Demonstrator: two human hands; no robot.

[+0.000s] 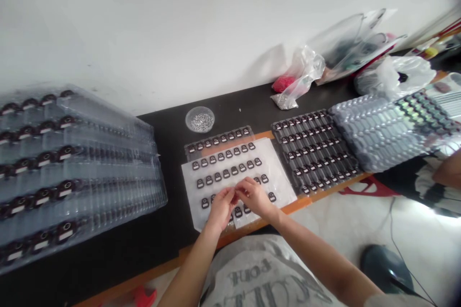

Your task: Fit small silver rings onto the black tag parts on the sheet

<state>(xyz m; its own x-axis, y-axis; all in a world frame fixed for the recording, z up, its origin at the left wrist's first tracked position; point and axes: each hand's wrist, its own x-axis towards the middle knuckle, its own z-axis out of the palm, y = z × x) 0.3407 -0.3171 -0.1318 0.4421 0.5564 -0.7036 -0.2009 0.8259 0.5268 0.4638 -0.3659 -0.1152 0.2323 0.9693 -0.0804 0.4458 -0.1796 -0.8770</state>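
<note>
A clear blister tray (277, 172) lies on the black table (169, 129) in front of me, with rows of small dark parts (226, 163) in its pockets. My left hand (220, 207) and my right hand (254, 195) meet over the tray's near rows, fingertips pinched together at one spot. Something small seems pinched between the fingers, but they hide it. A second tray edge (218, 141) with a row of the same parts pokes out behind the first.
A tall stack of filled trays (72, 172) stands at the left. A small round dish of silvery bits (200, 119) sits behind. Another filled tray (313, 151), a stack of clear trays (378, 132) and plastic bags (302, 74) lie to the right.
</note>
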